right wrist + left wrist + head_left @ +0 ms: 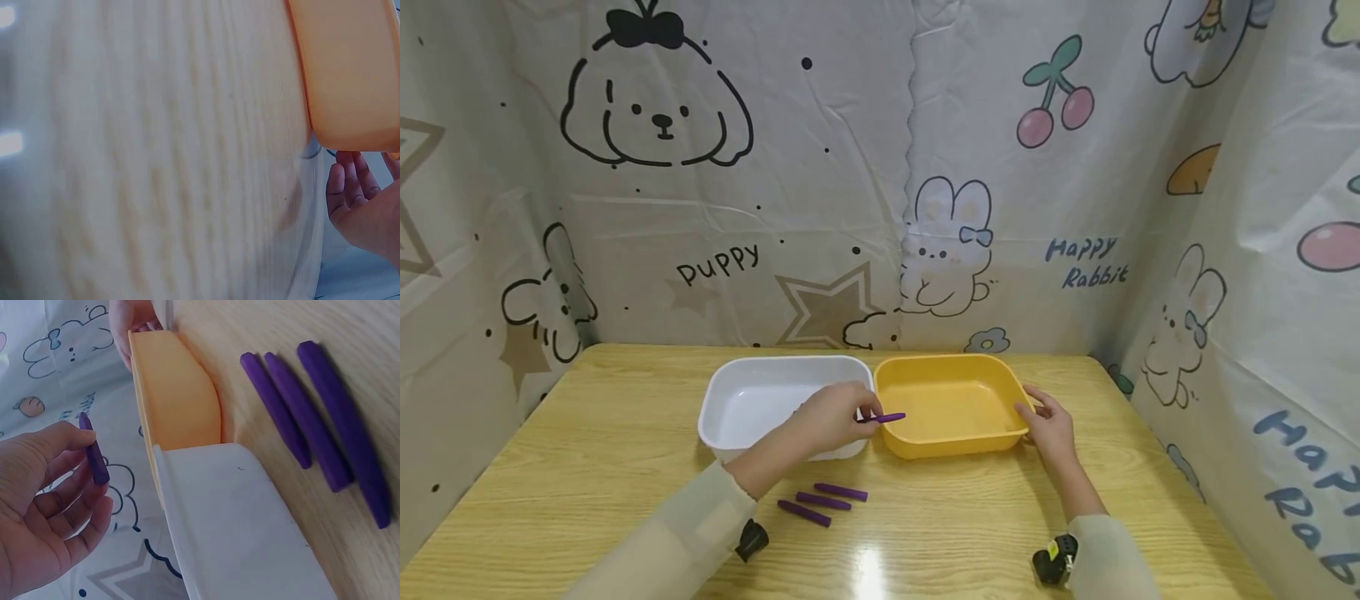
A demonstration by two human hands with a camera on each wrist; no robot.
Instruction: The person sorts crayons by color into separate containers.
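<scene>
My left hand [842,414] pinches a purple crayon [891,417] between thumb and fingertips, above where the two tubs meet. In the left wrist view the same crayon [95,450] stands out from the fingers, clear of the tub rims. To the left sits a white tub [730,392], partly covered by the left hand and forearm. Beside it is a yellow tub [940,400]. My right hand [1051,427] holds that tub's right end, thumb at the rim and fingers along the outer wall. Three more purple crayons [823,502] lie side by side on the table before the white tub.
Both tubs stand near the back of the wooden table [955,533]. A printed cloth [820,167] hangs close behind the table and along both sides. Black wrist devices show by the left sleeve [692,521] and right sleeve [1105,550].
</scene>
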